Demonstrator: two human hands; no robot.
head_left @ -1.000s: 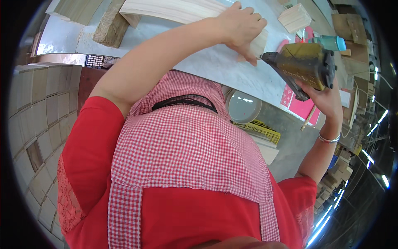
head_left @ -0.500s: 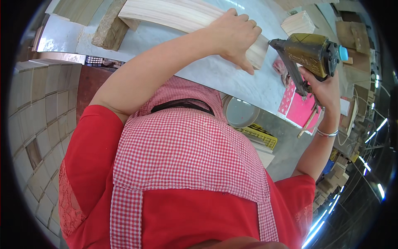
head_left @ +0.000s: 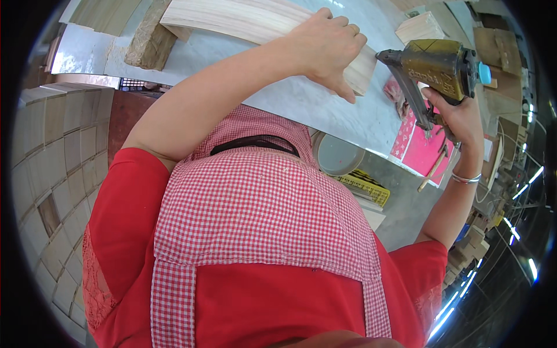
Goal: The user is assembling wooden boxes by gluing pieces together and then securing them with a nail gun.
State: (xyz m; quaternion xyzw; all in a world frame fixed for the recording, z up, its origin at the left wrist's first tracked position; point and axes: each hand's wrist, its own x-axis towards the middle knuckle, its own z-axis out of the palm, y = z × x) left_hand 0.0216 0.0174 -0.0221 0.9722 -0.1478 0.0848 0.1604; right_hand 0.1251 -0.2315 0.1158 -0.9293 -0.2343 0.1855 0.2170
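My left hand spans a pale wooden piece, like a long shallow box, near its right end. The thumb lies over the near edge and the fingers reach across the top. In my right hand is a pneumatic staple gun with a worn gold-black body and a light blue cap. Its nose points left at the right end of the wooden piece; whether they touch, I cannot tell. The left end of the piece is close to a rough wooden block.
A pale wood block stands beyond the gun on the metal-topped table. Near its right edge are a crumpled cloth and a pink sheet. Stacked wooden boxes rise at left. A round basin sits below the table.
My right hand and the staple gun have shifted slightly right, with the gun's body a little higher and its nose still by the wood's end. My left hand has hardly moved.
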